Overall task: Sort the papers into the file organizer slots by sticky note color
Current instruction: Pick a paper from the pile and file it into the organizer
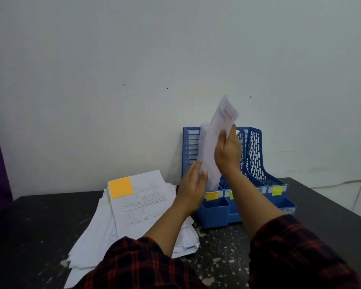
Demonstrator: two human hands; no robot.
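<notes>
We stood at a dark counter (331,207) against a pale wall, with a blue file organizer (256,159) of three slots on it. Our right hand (227,151) was clamped around a bent white paper (212,147), which stood nearly upright with its lower end dipping into the leftmost slot, above a yellow-orange tab (212,195). Our left hand (193,184) was open, its straight fingers resting against the paper's lower left edge to guide it. We could not see the sticky note on the held paper.

To the left lay a loose, fanned pile of papers (133,215), its top sheet bearing an orange sticky note (121,187).

We judged the main risk to be the limp sheet buckling or catching on the slot wall, so it would crumple instead of sliding down. Two further tabs looked yellow-green (277,190), close to the first in hue, so a misfiled colour seemed possible. Our left forearm hovered over the pile and could have nudged sheets toward the edge.
</notes>
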